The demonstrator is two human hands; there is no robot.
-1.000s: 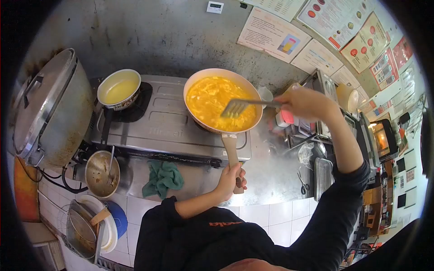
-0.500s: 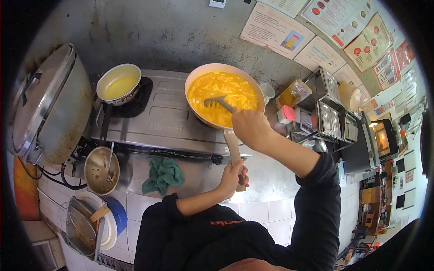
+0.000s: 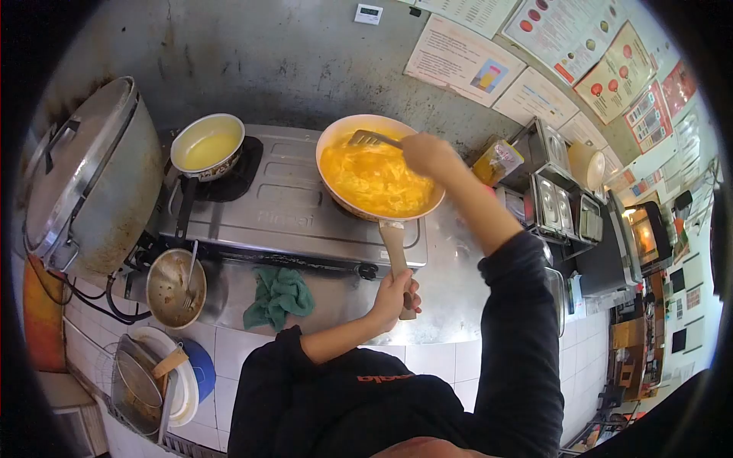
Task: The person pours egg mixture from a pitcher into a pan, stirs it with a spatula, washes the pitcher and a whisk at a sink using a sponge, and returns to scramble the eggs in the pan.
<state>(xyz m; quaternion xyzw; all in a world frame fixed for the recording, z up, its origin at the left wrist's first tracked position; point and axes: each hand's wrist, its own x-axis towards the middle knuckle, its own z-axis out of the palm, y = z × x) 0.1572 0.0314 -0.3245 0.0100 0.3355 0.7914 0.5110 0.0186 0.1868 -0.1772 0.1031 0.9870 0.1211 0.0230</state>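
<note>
A frying pan (image 3: pixel 327 134) with a pale inside sits over the stove, holding partly set yellow egg (image 3: pixel 374 179). Its light handle (image 3: pixel 394 248) points toward me, and my left hand (image 3: pixel 393 299) is closed around the lower end. Over the pan's right side, my right hand (image 3: pixel 429 156) grips a grey slotted spatula (image 3: pixel 369 138). The spatula's head lies at the far side of the pan, by the edge of the egg. My right fist hides most of the spatula's handle.
Left on the stove (image 3: pixel 282 174) stands a small pot (image 3: pixel 177 143) of yellow liquid, beside a large lidded pot (image 3: pixel 122 183). A green cloth (image 3: pixel 279 298) and a bowl with a fork (image 3: pixel 164 290) lie in front. Metal containers (image 3: pixel 553 202) stand at right.
My right hand has swung up and to the right, carrying the spatula from mid-pan to the far side. The egg looks smoother and shifted. My left hand stays on the handle.
</note>
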